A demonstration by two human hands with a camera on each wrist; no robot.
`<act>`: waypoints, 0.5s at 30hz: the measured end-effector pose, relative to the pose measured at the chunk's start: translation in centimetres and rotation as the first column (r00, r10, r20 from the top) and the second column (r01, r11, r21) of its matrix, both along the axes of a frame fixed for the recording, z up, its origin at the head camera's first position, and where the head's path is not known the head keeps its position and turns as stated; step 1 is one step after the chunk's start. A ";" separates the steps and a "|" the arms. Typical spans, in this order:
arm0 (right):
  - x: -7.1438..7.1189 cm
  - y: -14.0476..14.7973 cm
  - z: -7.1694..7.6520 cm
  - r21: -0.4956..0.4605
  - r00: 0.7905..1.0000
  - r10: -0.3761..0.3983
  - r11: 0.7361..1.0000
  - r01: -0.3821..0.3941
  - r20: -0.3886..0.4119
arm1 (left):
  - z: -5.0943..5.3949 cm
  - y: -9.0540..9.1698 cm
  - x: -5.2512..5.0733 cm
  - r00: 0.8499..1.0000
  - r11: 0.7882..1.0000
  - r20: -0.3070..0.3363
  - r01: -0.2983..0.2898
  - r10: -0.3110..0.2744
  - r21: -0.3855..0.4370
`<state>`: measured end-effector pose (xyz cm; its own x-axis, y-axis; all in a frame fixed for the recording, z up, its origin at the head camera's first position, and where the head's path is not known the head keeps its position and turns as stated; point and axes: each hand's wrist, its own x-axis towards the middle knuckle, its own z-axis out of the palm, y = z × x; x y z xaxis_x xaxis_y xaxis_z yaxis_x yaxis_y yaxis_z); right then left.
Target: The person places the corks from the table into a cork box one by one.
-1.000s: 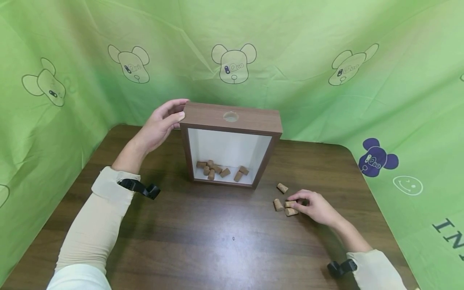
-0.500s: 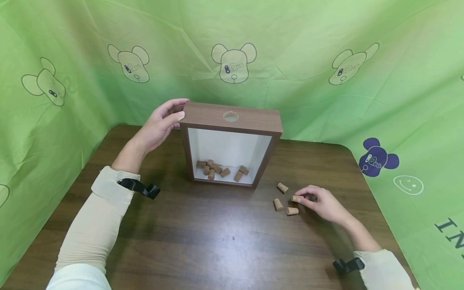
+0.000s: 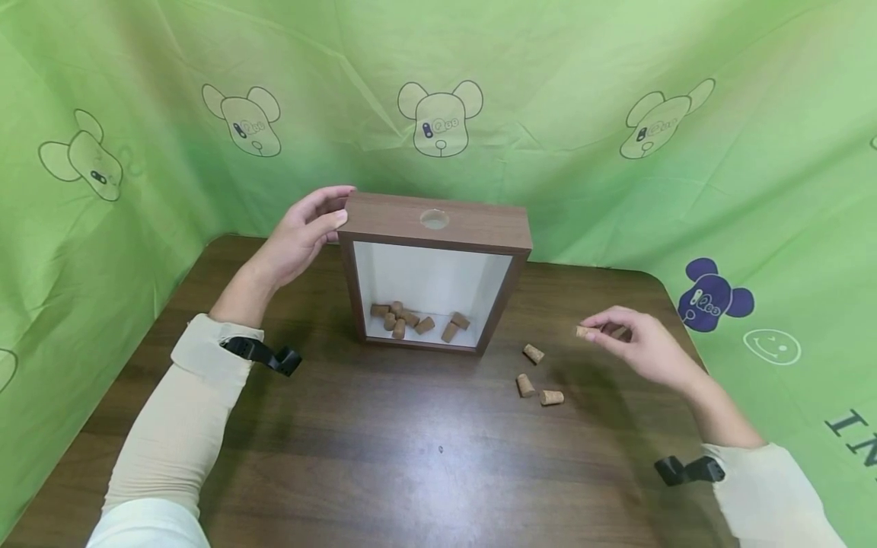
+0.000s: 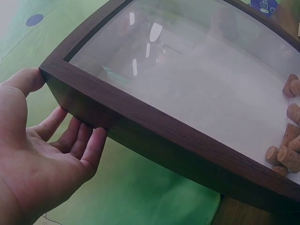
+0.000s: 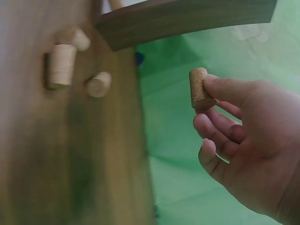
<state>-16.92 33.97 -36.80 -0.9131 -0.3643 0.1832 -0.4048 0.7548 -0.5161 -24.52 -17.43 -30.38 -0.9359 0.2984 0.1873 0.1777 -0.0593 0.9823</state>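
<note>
My right hand (image 3: 647, 346) holds a cork (image 5: 200, 89) between thumb and fingers, raised above the right side of the table. Three other corks lie on the tabletop to its left: one cork (image 3: 533, 354) near the box, another cork (image 3: 525, 386) and a third cork (image 3: 551, 398) closer to me. A brown wood-framed shadow box (image 3: 438, 240) stands upright, with a clear front and a round hole (image 3: 435, 219) in its top. Several corks (image 3: 399, 320) rest on its white floor. My left hand (image 3: 294, 236) grips the box's upper left corner, thumb and fingertips against the wood.
The brown wooden table (image 3: 384, 449) has rounded far corners. Green fabric (image 3: 548, 175) printed with bear heads hangs behind and at both sides. A tiny dark mark (image 3: 441, 450) shows on the tabletop. Black wrist cameras sit on both sleeves.
My right hand has picked one cork out of the loose group and lifted it up and to the right. The left hand and the box have stayed in place.
</note>
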 end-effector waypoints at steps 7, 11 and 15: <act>-1.0 -0.6 3.7 -0.018 1.000 0.015 1.000 -0.016 -0.022 | 0.1 -0.1 0.0 1.000 1.000 0.002 -0.002 0.002 -0.009; -1.5 -1.3 5.4 -0.037 0.999 0.006 0.999 -0.007 -0.033 | 0.1 -0.1 0.1 1.000 1.000 0.006 -0.001 0.001 -0.013; -2.0 -2.1 7.1 -0.060 0.998 -0.012 0.998 0.008 -0.064 | 0.1 0.0 0.1 1.000 1.000 0.003 0.000 0.000 -0.011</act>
<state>-18.97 31.87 -29.74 -0.9022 -0.3418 0.2632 -0.4313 0.7277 -0.5333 -24.43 -17.45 -30.25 -0.9364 0.3006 0.1809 0.1742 -0.0490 0.9835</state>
